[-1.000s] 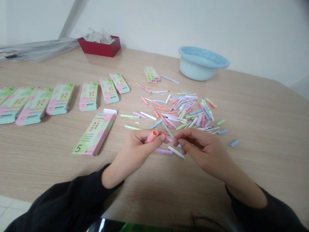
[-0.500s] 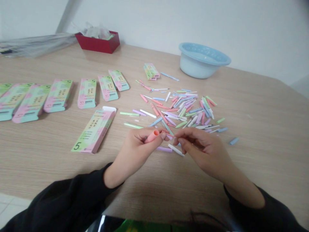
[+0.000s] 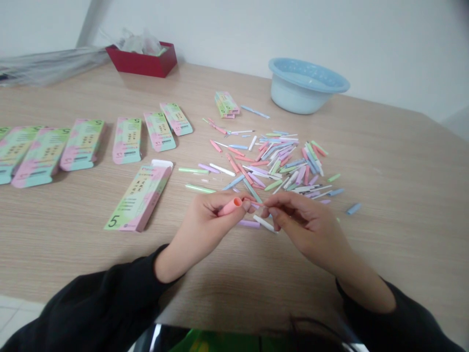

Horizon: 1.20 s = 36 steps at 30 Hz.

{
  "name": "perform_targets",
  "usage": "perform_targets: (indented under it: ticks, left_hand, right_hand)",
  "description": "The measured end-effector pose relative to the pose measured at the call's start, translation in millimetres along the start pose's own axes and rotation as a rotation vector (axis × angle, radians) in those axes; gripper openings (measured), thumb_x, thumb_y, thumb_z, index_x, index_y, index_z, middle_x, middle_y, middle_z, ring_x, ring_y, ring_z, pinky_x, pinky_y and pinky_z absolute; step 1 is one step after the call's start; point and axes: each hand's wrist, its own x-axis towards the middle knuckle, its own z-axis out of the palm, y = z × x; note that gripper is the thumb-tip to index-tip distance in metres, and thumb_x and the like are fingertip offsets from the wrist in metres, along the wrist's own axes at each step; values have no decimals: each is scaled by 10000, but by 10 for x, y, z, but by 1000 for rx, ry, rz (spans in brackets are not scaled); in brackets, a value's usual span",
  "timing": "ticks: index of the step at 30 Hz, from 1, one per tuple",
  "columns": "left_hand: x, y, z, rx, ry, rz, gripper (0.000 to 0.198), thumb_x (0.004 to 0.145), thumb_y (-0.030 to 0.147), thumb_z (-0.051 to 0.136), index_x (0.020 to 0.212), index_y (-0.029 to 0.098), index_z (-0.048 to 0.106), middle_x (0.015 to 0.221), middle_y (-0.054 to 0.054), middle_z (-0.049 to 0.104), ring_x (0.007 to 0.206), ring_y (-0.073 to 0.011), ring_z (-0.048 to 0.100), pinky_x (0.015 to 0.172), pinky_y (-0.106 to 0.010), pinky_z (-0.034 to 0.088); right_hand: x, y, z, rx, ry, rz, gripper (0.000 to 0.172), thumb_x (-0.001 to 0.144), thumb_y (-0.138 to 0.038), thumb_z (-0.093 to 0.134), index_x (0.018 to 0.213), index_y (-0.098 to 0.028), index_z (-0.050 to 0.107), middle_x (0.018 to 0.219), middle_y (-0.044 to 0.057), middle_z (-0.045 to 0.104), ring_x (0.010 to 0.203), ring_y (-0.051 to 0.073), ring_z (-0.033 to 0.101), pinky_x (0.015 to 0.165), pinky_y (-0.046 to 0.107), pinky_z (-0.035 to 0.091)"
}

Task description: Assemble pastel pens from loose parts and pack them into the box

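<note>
– What has the left hand [image 3: 205, 222] got?
– A salmon-pink plastic tube [image 3: 230, 207], fingers curled snugly round it, just below the middle of the frame, above the wooden table [image 3: 403, 195].
– And the right hand [image 3: 306, 227]?
– Thumb and forefinger pinched together right at the tube's end; what's between them I cannot tell.
– The rest?
– A scatter of pastel pen pieces [image 3: 286, 164] just beyond, centre frame.
</note>
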Motion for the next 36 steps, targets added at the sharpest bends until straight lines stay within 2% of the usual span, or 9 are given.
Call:
perform_targets:
  ticks: [8, 14, 20, 25, 29, 36]
  left_hand:
    - [-18, 22, 1, 29, 4, 34, 196, 950, 192, 662, 970, 230, 853, 994, -10, 836, 912, -177, 745, 836, -233, 547]
    - [-19, 36, 10, 77, 24, 4, 181, 940, 225, 678, 967, 244, 857, 979, -8, 836, 902, -185, 743, 840, -237, 547]
    - [-9, 32, 17, 68, 0, -35, 182, 947, 269, 681, 995, 258, 857, 994, -1, 833, 916, -191, 740, 876, -250, 546]
    - [-6, 22, 32, 24, 10, -8, 185, 937, 229, 690, 976, 297, 858, 962, 32, 831, 899, -176, 747, 847, -235, 556]
    - [-47, 59, 41, 18, 37, 17, 194, 924, 211, 697, 933, 316, 860, 940, 46, 831, 858, -172, 753, 810, -237, 571]
    - [-108, 95, 36, 115, 80, 46, 147, 920, 246, 712, 945, 285, 852, 997, 21, 836, 911, -201, 773, 813, -249, 602]
  right_hand:
    - [6, 1, 1, -13, 5, 5, 133, 964, -182, 589, 1019, -224, 702, 839, 10, 722, 687, 129, 645, 649, 275, 509]
    - [-3, -18, -5, 13, -8, 10, 136, 972, -188, 587, 1030, -210, 709, 846, 22, 741, 678, 129, 656, 622, 263, 521]
    - [-21, -6, 5, 17, 12, 6, 128, 974, -197, 592, 1021, -215, 709, 842, 20, 734, 699, 136, 665, 660, 278, 538]
    - [-35, -16, 2, 56, 5, 1, 155, 965, -147, 595, 1034, -230, 707, 839, -2, 721, 728, 123, 671, 681, 260, 531]
    - [-52, -68, 10, 112, 30, 52, 150, 942, -116, 612, 1013, -214, 699, 814, -9, 725, 675, 110, 662, 635, 245, 530]
    - [-76, -138, 27, 107, 47, 65, 177, 930, -89, 611, 1001, -219, 708, 821, -12, 740, 661, 99, 665, 598, 217, 533]
